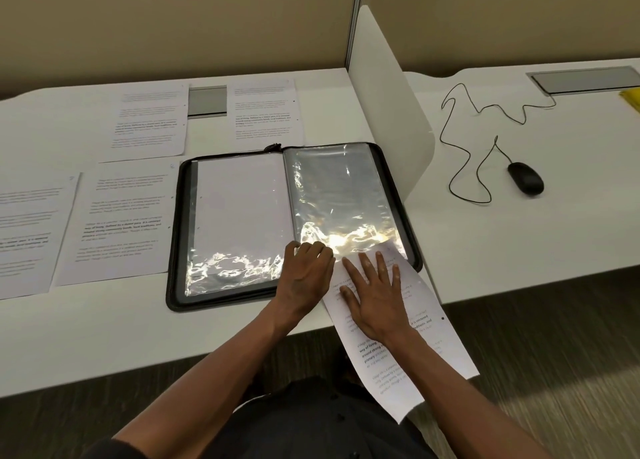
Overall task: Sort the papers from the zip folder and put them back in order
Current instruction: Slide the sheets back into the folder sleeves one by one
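White printed sheets lie flat on the surface: one sheet [24, 237] at the left edge, a second sheet [119, 221] just beside it, and two more toward the back edge, a third sheet [150, 119] and a fourth sheet [265, 110], with a grey recessed panel [207, 101] between them. Right of these, the black zip folder [294, 223] lies open near the front edge, its clear plastic sleeves glaring under the light; the left sleeve holds a blank-looking page [242, 199]. The left hand [306, 273] has its grip curled, fingers pinching the lower edge of the right sleeve [346, 195]. The right hand [372, 292] lies flat with its grip apart, fingers spread, pressing a printed paper [433, 341] whose top end sits at the sleeve's mouth while the rest hangs over the front edge. A white divider [388, 112] stands to the right, with a black mouse [525, 178] and its cable [464, 147] beyond.
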`<state>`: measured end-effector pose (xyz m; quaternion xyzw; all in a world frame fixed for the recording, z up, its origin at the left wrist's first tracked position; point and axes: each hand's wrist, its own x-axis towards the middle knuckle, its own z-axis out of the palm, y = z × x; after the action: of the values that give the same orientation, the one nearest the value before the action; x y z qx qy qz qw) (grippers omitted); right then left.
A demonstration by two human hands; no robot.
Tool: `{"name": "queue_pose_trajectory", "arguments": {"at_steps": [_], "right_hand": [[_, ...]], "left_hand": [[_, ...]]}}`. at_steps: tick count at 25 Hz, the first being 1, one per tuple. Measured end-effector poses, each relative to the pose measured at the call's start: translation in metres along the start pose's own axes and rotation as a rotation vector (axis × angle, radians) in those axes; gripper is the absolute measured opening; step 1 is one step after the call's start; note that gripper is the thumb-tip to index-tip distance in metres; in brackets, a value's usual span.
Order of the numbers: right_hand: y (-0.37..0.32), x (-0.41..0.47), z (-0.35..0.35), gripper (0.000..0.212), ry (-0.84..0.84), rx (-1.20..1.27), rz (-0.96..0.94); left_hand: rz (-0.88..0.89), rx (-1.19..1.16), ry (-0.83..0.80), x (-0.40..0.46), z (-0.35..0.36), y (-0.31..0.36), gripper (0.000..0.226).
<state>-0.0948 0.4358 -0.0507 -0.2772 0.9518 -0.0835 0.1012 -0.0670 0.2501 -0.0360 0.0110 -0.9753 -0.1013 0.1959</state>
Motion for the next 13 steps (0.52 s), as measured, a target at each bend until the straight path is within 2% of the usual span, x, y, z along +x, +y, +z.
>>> {"name": "queue_pose_trajectory", "arguments": {"at_steps": [3, 5, 7, 10, 13], "right_hand": [[-0.013, 0.006, -0.003, 0.068, 0.001, 0.011, 0.051], [-0.023, 0.009, -0.005, 0.072, -0.004, 0.023, 0.053], [-0.027, 0.012, -0.005, 0.077, 0.0, 0.031, 0.049], [-0.025, 0.014, -0.004, 0.075, 0.048, 0.012, 0.061], [-0.021, 0.014, -0.004, 0.077, 0.032, 0.038, 0.049]], "left_hand": [[0.054, 0.0, -0.006, -0.004, 0.002, -0.001, 0.004], [0.057, -0.005, -0.022, -0.005, 0.002, 0.002, 0.012], [0.051, -0.007, -0.043, -0.004, 0.003, 0.002, 0.01], [0.047, 0.013, -0.096, -0.01, 0.002, 0.0, 0.014], [0.005, 0.012, -0.077, -0.018, 0.002, -0.003, 0.015]]}}
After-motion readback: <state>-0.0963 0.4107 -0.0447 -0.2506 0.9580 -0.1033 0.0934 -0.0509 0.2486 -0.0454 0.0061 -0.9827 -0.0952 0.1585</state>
